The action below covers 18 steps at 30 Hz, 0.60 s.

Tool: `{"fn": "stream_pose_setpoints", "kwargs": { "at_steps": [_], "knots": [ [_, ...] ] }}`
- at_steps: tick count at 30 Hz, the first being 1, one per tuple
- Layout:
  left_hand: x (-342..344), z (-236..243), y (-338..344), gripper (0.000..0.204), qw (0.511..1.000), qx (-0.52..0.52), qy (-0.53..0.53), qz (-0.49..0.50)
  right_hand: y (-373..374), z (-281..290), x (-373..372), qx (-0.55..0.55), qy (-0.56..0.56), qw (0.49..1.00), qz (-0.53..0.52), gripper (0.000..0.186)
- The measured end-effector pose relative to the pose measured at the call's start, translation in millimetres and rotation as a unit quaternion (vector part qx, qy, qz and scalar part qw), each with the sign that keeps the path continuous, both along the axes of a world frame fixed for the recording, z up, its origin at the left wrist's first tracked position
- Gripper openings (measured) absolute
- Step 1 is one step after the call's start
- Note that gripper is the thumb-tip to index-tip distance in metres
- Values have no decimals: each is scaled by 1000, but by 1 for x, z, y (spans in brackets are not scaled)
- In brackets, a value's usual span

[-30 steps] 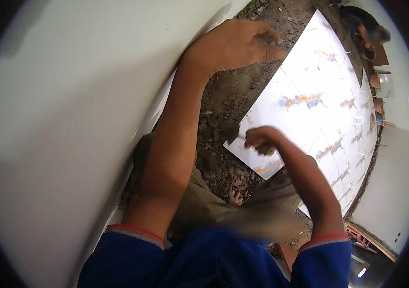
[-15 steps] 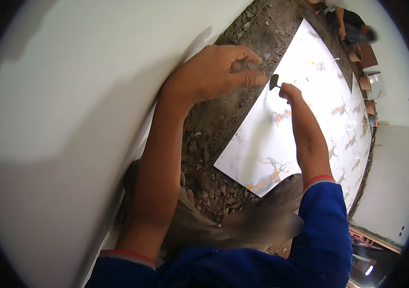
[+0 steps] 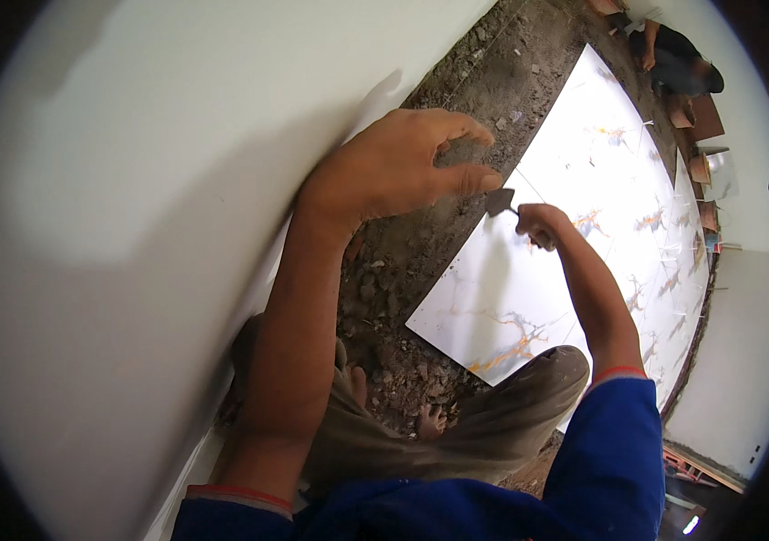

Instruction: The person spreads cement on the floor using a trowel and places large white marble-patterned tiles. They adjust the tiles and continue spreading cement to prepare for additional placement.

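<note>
Right grip [image 3: 541, 225]: trowel [image 3: 499, 202] lengthwise, seemingly leftward.

A person wears a royal-blue shirt [image 3: 439, 507] with loose brownish trousers [image 3: 511, 406].
The short left sleeve [image 3: 222, 521] and right sleeve [image 3: 614, 442] each end in a narrow red trim [image 3: 621, 370] with a paler band; the trousers are creased, darker at the right knee [image 3: 572, 363]. The left hand [image 3: 389, 171], right hand [image 3: 542, 224] and toes [image 3: 430, 420] are bare.
</note>
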<state>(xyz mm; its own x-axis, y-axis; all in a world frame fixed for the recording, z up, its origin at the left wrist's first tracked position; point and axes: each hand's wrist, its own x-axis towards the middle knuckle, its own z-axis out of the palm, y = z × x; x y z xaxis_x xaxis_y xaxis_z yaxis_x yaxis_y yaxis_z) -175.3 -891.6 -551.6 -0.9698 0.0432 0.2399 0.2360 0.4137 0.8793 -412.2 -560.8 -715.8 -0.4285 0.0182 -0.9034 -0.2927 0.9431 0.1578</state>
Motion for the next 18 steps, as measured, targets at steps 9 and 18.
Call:
{"fn": "stream_pose_setpoints", "kwargs": {
  "at_steps": [9,18],
  "knots": [
    [1,2,-1,63,999,3,-31,-19,-27,10,-37,18,124,992,5,26],
    [1,4,-1,63,999,-12,-42,-12,-14,-9,-46,59,-20,998,12,20]
  ]
}}
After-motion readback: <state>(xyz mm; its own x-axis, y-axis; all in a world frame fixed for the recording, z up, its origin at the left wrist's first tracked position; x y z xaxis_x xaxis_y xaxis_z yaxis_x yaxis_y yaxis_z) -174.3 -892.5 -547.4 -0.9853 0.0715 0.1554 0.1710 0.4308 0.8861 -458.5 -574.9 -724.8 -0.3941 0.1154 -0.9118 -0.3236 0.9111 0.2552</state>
